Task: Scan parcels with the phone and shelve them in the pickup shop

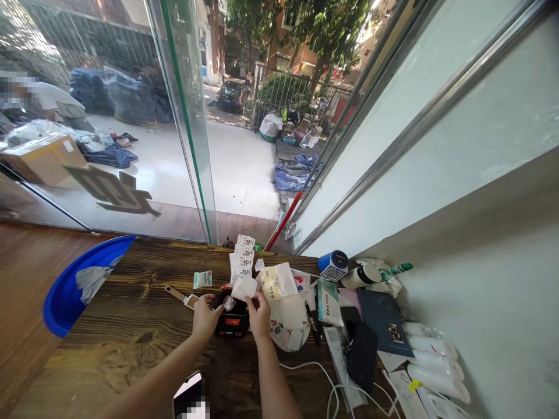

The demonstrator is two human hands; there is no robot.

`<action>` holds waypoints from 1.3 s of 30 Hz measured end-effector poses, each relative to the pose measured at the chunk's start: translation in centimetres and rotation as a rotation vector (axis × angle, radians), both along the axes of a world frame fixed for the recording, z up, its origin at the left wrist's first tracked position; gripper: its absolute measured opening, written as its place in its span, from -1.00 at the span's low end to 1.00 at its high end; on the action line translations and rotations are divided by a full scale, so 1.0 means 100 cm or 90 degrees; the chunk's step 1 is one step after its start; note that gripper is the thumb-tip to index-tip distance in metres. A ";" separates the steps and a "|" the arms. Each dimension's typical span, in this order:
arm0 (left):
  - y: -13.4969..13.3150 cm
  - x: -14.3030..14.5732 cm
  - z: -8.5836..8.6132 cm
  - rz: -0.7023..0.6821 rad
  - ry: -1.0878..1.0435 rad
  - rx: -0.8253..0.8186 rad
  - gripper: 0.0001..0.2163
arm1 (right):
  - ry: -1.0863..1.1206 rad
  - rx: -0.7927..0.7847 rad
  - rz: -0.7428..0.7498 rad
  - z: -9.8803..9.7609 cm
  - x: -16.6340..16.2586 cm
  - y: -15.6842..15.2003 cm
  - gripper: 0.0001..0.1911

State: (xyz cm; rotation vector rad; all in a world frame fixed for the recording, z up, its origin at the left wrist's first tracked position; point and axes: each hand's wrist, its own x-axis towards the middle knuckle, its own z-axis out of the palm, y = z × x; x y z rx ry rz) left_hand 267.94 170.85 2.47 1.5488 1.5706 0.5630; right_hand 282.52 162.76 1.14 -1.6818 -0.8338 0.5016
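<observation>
White label strip point(243, 256) could tear as left hand point(204, 316) and right hand point(260, 314) pinch backing paper point(243, 287) over black label printer point(233, 321).

The strip of white tickets point(243, 256) at the table's far edge reads 4011, 4026, 4027 and 4028; other print is too small.

Rough-grained, matt wooden table point(131, 326); glossy blue plastic basin point(65, 297) at nine o'clock; black printer point(233, 323) perhaps matt plastic, under thin paper label point(243, 287).
</observation>
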 end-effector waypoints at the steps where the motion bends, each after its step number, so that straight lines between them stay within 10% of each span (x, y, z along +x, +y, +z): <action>1: -0.002 0.001 0.005 0.003 0.018 0.027 -0.58 | 0.013 0.006 -0.002 -0.001 0.001 0.002 -0.70; 8: 0.018 0.021 0.036 -0.323 0.033 0.187 -0.55 | 0.043 0.057 0.025 0.002 0.009 0.011 -0.73; 14: 0.041 0.027 0.039 -0.417 0.070 0.151 -0.61 | 0.128 0.100 0.116 0.010 0.010 0.002 -0.69; 32: 0.019 -0.011 0.053 -0.564 0.011 0.175 -0.72 | 0.493 0.207 -0.039 0.042 0.029 0.014 -0.78; 39: 0.013 0.019 0.080 -0.371 -0.177 0.041 -0.56 | 0.474 0.178 0.067 0.046 0.006 0.000 -0.65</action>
